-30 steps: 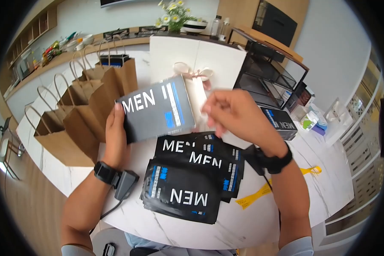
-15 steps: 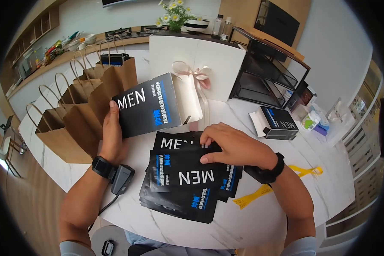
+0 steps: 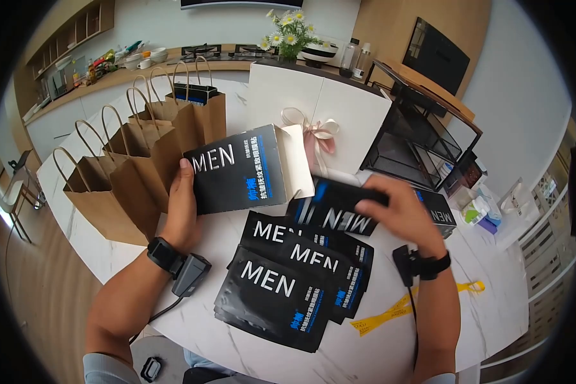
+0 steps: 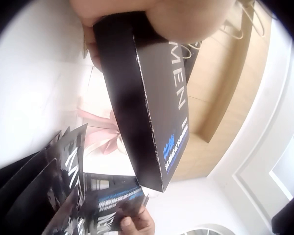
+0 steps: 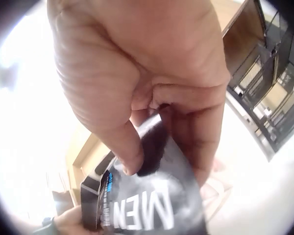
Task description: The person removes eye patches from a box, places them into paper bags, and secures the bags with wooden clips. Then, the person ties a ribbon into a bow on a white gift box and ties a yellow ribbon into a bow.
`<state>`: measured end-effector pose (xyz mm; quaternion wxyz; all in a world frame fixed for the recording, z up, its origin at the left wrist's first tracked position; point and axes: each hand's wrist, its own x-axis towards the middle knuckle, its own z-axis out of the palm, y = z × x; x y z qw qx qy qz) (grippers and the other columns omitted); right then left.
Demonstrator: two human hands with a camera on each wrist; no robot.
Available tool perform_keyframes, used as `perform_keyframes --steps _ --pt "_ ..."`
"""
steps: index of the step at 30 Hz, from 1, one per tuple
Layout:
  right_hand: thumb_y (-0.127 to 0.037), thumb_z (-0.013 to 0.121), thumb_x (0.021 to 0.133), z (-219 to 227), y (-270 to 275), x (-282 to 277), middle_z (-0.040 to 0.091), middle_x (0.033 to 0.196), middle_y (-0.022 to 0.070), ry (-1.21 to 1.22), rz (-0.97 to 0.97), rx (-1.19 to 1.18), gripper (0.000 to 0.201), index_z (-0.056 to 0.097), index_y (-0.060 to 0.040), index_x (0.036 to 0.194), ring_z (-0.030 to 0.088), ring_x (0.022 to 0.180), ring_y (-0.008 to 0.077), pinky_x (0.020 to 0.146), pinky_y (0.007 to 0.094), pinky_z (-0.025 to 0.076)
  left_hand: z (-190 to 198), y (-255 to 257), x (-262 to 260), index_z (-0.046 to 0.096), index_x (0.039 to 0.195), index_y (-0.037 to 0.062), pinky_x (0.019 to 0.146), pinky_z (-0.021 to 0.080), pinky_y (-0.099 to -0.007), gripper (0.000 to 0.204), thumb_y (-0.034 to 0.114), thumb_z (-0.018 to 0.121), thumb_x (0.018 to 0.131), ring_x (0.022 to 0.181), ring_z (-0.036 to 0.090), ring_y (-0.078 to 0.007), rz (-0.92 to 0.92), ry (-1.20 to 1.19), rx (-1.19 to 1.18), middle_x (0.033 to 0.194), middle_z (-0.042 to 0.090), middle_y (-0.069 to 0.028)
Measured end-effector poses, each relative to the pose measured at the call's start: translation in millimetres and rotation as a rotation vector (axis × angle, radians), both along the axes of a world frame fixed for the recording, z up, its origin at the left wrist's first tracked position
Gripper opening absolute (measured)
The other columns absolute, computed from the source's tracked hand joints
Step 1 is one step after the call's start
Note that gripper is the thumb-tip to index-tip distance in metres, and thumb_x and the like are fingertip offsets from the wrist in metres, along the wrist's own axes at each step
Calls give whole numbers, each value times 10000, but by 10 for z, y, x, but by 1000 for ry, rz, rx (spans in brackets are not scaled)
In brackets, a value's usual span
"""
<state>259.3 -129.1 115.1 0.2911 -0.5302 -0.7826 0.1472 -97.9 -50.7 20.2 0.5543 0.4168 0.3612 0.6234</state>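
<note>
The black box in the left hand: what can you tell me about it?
The black box looks like thin card, its edges worn pale. "MEN" is printed in white, with blue and white characters beside it. One end is open, its flap white inside; the contents are not visible. The left hand grips the opposite end, thumb on the printed face, holding it tilted beside the paper bags. The right hand pinches a black sachet near the open end.

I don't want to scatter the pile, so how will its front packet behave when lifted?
The front packet looks thin and slightly wrinkled, so it's probably light and somewhat floppy. Its face looks glossy, so it may slide easily on the pile.
</note>
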Motion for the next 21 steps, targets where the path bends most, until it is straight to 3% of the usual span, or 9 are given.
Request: perform_keyframes --steps 2,4,5,8,10,21 --pt "-119 761 894 57 61 238 679 880 44 154 -136 268 200 657 4 1013 628 824 103 714 292 502 -30 17 -7 549 1357 55 1076 450 -346 587 556 424 1078 1203 582 -150 -35 -40 9 1305 619 -51" --pt "-118 753 915 166 59 281 687 929 31 568 -270 422 195 655 -5 1041 640 865 97 779 270 517 -25 2 -1 547 1359 56 1083 444 -346 582 551 425 1080 1211 578 -148 -41 -36 14 1310 617 -52" --pt "-117 745 930 259 -23 268 680 967 20 682 -239 295 202 653 -10 1075 639 905 91 837 255 516 -22 -6 4 544 1362 56 1090 437 -346 577 546 426 1081 1219 573 -146 -46 -31 26 1316 615 -52" --pt "-114 745 931 239 -81 62 682 959 7 547 -90 291 198 653 -5 1069 631 907 78 840 243 506 -27 1 18 546 1362 58 1091 437 -346 570 541 427 1082 1222 571 -144 -54 -39 18 1318 616 -50" --pt "-115 753 928 187 -49 38 683 927 5 483 -29 156 198 645 2 1047 623 882 62 812 233 502 31 -38 50 544 1367 58 1092 437 -345 570 538 425 1084 1225 570 -145 -82 -35 24 1322 616 -50" --pt "-114 763 906 181 -60 13 673 866 -2 360 34 -13 171 666 0 990 590 816 60 770 246 493 83 -91 73 539 1354 37 1073 454 -345 555 509 392 1102 1199 579 -145 -87 33 71 1300 624 -53"
